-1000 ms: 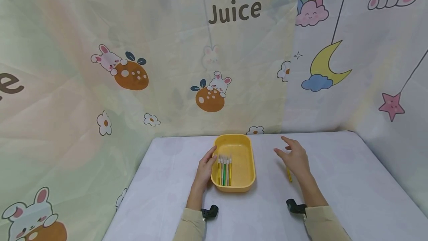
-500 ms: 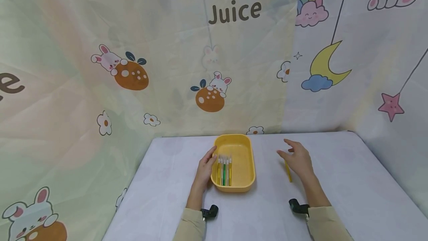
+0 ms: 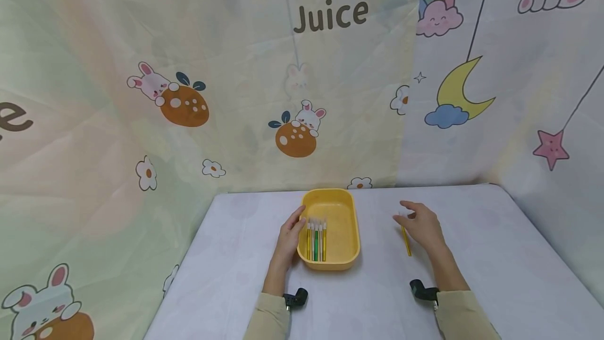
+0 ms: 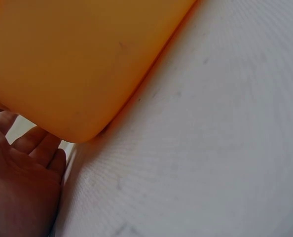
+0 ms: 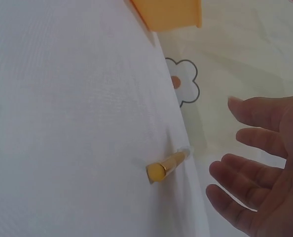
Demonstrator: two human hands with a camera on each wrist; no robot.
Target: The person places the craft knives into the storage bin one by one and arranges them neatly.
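A yellow plastic tray lies on the white table. Inside, along its left side, several slim pen-like sticks in yellow, green and pale colours stand side by side in a row. My left hand rests against the tray's left wall, its fingers loosely bent at the rim; in the left wrist view the hand is partly behind the tray. To the right of the tray, a single yellow pen-like stick with a clear end lies on the cloth. Over its far end hovers my right hand, thumb and fingers apart, holding nothing.
White cloth covers the table. A printed fabric wall rises directly behind the far edge, and more fabric closes off both sides. A black wrist device sits at the left sleeve, another at the right.
My right hand has shifted slightly right and toward me, with the thumb and index finger a little closer together. The left hand, tray and lone stick have stayed put.
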